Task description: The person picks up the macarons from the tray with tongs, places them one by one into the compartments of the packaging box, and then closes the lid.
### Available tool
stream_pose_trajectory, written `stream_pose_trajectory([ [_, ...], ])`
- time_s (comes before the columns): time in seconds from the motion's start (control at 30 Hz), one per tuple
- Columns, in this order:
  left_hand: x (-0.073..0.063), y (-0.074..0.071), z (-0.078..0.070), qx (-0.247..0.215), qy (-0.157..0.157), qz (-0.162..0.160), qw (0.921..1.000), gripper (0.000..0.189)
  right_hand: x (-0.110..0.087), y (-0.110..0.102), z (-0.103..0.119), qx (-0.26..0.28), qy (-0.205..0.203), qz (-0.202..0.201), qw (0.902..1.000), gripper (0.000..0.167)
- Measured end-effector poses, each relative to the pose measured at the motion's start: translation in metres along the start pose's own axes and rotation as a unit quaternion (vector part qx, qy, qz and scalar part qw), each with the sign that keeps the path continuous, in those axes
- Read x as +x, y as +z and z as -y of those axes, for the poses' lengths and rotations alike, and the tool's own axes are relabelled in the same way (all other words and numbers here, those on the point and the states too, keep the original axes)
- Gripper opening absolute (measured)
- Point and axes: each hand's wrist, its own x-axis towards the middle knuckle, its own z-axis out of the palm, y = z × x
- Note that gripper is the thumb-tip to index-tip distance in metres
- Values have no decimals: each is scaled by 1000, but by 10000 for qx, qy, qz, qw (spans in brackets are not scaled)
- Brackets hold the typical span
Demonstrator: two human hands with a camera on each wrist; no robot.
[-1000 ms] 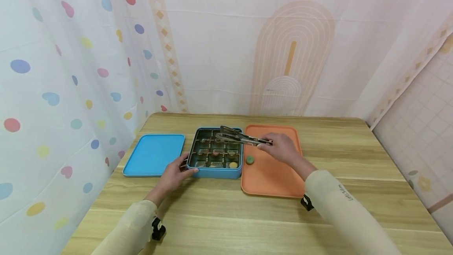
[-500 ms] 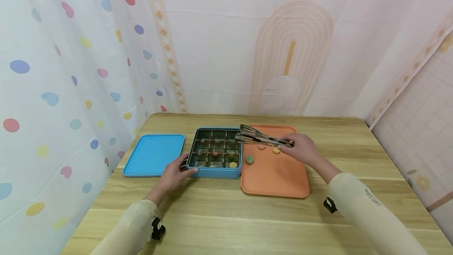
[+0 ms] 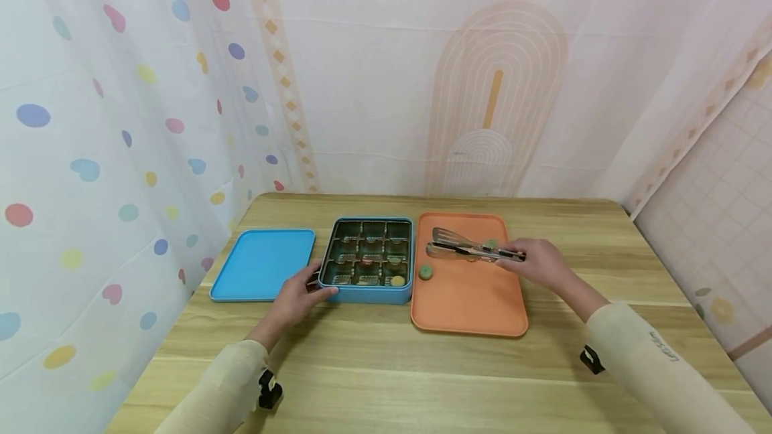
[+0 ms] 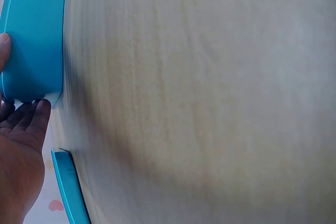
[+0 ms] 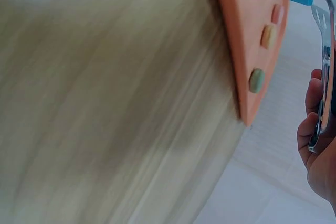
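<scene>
My right hand [image 3: 537, 262] grips metal tongs [image 3: 509, 254] by the handle end, above the orange tray [image 3: 470, 307]. Their two arms are spread, with nothing between the tips. A green macaron [image 3: 425, 272] lies near the tray's left edge. In the right wrist view green [image 5: 256, 80], yellow [image 5: 268, 35] and pink [image 5: 277, 13] macarons line the tray; the tongs partly cover them in the head view. My left hand [image 3: 295, 299] holds the near left corner of a blue box [image 3: 370, 295], thumb in front, fingers at its side.
The box has a divided insert with a yellow macaron [image 3: 397, 281], a green one [image 3: 395, 260] and a reddish one [image 3: 367, 261] in separate compartments. A flat blue lid [image 3: 262, 265] lies to its left. Curtains [image 3: 374, 86] hang behind the wooden table [image 3: 362, 374].
My right hand has carried the tongs rightward, from over the box to over the orange tray, uncovering the box's compartments. The left hand has stayed at the box corner.
</scene>
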Motion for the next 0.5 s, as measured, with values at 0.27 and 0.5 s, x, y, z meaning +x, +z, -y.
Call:
stream_pose_trajectory([
  [0.27,1,0,0,-64,36,-9,10000,80,-4,10,-9,-352,-386,104,9986,34],
  [0.5,1,1,1,-33,27,8,10000,79,-3,19,-12,-444,-761,190,9959,28],
])
